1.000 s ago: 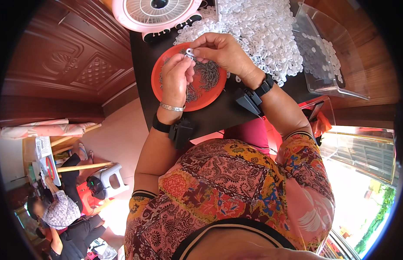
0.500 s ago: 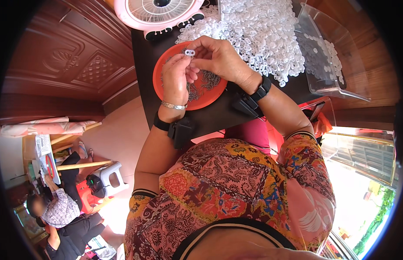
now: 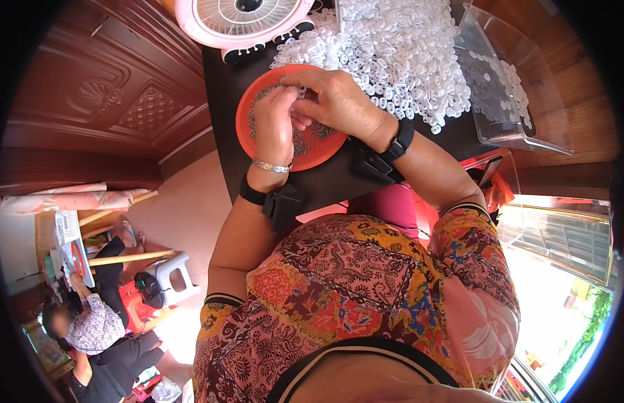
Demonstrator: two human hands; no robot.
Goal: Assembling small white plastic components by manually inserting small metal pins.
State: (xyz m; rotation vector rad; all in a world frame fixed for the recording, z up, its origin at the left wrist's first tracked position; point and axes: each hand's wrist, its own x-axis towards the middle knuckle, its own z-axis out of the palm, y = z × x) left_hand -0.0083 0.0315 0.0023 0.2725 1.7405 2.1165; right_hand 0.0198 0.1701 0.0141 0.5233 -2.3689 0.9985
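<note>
While both hands' fingers [image 3: 300,101] pinch one white piece [image 3: 302,89] over the red tray [image 3: 312,151], the heap [image 3: 399,54] looks mostly unworked, judging by its bulk.

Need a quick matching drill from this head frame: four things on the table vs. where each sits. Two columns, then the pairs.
Things:
1. orange dish
2. pile of white plastic pieces
3. clear plastic box
4. pink fan

Places:
A. far right of the table
B. under both hands, left hand and right hand
C. top edge, beyond the dish
D. middle of the table, between dish and box

Pairs: 1-B, 2-D, 3-A, 4-C
</note>
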